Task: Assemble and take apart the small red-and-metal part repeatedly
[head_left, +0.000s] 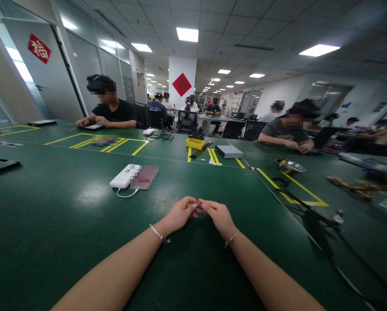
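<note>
My left hand and my right hand meet above the green table, fingertips almost touching. Between them they pinch a small part with an orange end and a greyish, metal-looking bit; its kind is too small to make out. Thumbs and index fingers of both hands are closed on it, and they cover much of it. A white power bank lies to the left beyond my hands. Its short white cable runs to a blurred reddish slab beside it.
Farther back stand a yellow bin and a grey metal box. At right lie a steel bowl, black cables and bundled wires. Two people sit across the table, one at left and one at right.
</note>
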Demonstrator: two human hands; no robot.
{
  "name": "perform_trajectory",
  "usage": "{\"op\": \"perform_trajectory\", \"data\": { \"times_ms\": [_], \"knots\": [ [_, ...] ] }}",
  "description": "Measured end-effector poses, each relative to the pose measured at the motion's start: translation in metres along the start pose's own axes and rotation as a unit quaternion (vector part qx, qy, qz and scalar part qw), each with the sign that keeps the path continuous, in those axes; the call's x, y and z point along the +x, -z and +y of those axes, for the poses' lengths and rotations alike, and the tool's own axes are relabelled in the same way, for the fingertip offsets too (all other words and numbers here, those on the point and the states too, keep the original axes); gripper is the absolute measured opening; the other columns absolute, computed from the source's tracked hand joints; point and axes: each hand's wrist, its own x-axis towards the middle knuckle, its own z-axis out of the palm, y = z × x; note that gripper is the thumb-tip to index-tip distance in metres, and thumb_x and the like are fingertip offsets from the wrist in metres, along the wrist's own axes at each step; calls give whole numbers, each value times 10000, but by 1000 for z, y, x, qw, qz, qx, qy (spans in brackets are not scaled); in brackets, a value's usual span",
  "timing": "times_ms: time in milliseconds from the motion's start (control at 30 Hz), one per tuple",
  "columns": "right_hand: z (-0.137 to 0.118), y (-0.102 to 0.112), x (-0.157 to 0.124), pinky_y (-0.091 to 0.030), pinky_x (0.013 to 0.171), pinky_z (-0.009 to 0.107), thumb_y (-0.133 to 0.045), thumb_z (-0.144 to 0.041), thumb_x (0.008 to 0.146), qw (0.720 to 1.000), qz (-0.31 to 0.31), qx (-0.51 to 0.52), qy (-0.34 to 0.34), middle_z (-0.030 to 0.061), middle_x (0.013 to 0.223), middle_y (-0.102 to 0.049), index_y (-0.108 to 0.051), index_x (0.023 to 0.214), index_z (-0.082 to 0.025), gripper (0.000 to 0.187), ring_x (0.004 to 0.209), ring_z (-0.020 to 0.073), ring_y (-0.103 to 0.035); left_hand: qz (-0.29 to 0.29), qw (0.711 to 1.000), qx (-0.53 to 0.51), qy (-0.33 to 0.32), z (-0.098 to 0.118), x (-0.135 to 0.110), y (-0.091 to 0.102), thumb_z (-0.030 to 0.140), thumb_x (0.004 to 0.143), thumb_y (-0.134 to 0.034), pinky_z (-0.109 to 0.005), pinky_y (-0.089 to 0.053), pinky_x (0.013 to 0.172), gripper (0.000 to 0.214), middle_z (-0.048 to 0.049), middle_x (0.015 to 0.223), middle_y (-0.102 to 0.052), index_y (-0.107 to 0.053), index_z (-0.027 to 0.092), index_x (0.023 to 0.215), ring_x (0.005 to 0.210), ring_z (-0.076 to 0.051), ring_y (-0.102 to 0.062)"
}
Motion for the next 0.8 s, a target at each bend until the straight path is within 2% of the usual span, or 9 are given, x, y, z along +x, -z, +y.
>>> {"op": "perform_trajectory", "data": {
  "times_ms": [367,600,800],
  "knots": [
    [1,1,0,-424,805,375,-576,-363,668,1000,-21,2,-5,81,873,-659,-655,890,-168,306,833,201,-585,-5,1000,6,-6,3,-2,1,272,791,-426,-253,-429,620,178,-49,774,-609,-497,125,861,662,-119,-567],
    [0,0,0,-437,783,356,-585,-349,659,999,-31,32,-27,70,838,-664,-643,918,-160,326,764,176,-591,-9,1000,-16,-20,-5,0,3,216,771,-448,-277,-437,647,306,-23,728,-599,-421,141,1066,651,-120,-570],
    [-6,1,-2,-437,757,335,-575,-324,660,999,-40,21,-24,52,814,-660,-651,897,-170,293,736,158,-580,-24,999,-22,-29,-9,0,4,201,789,-429,-264,-447,642,245,-18,718,-576,-430,139,1025,645,-108,-557]
  ]
}}
